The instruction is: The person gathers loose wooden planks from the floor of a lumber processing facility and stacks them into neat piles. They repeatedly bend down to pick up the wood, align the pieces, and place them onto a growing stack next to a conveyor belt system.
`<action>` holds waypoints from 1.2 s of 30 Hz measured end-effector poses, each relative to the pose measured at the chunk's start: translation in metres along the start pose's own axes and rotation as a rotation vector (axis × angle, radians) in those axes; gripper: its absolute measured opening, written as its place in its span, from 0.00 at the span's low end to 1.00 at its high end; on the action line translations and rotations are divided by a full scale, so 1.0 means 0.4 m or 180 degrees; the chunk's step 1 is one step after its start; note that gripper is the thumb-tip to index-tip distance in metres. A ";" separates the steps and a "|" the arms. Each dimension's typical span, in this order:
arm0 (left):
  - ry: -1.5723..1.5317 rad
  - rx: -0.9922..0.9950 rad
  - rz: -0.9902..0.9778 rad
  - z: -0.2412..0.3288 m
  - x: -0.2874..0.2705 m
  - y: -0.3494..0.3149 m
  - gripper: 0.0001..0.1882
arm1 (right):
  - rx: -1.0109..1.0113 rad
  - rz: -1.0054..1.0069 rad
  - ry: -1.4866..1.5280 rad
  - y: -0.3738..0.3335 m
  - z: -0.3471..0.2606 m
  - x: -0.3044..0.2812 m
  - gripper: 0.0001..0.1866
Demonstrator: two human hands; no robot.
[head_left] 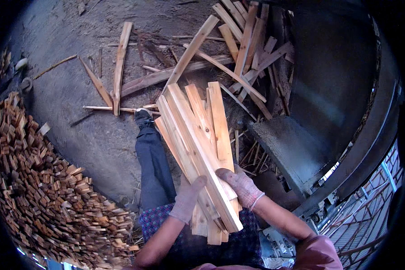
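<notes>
A bundle of pale wooden boards (194,135) lies across my lap, its boards lengthwise and slightly fanned at the far end. My left hand (189,198), in a light knit work glove, grips the bundle's left side with the thumb on top. On the other side my right hand (242,185), gloved the same way, clasps the boards, its darkened thumb pressing on the upper ones. The fingers of both hands are partly hidden beneath the wood. Under the bundle shows a dark patterned cloth (166,225) over my lap.
A large heap of short wood pieces (54,180) fills the left side. Loose planks (252,45) lie piled at the far right, and a long plank (119,67) rests on the dirt floor (67,54). Dark metal machinery (297,148) stands close on the right.
</notes>
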State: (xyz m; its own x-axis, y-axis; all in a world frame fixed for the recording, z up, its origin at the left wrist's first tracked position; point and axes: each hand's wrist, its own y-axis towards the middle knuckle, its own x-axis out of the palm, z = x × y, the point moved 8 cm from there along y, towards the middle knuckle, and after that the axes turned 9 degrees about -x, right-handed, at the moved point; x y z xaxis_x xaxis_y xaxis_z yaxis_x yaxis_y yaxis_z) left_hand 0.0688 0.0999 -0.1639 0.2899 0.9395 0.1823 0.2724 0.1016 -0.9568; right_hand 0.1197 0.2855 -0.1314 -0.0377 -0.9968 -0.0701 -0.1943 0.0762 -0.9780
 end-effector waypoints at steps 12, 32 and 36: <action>-0.0195 0.0801 -0.0281 -0.046 -0.135 -0.180 0.40 | 0.0128 0.0197 0.1110 -0.219 -0.195 0.180 0.35; -0.1365 0.3976 0.0743 -0.181 -0.430 -0.878 0.60 | -0.3024 -0.0732 -0.0193 -0.771 -0.585 0.509 0.34; -0.2265 0.4247 0.0339 -0.313 -0.435 -1.027 0.60 | -0.3453 -0.0973 -0.0724 -0.995 -0.605 0.619 0.35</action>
State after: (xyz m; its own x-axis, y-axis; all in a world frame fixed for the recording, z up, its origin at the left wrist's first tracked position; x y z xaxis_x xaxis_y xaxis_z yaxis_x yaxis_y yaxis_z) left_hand 0.0212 -0.1463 0.2256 -0.3427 0.8794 0.3305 -0.8396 -0.1289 -0.5277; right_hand -0.0494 0.0141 0.2881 0.3127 -0.9499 -0.0009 -0.9108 -0.2996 -0.2840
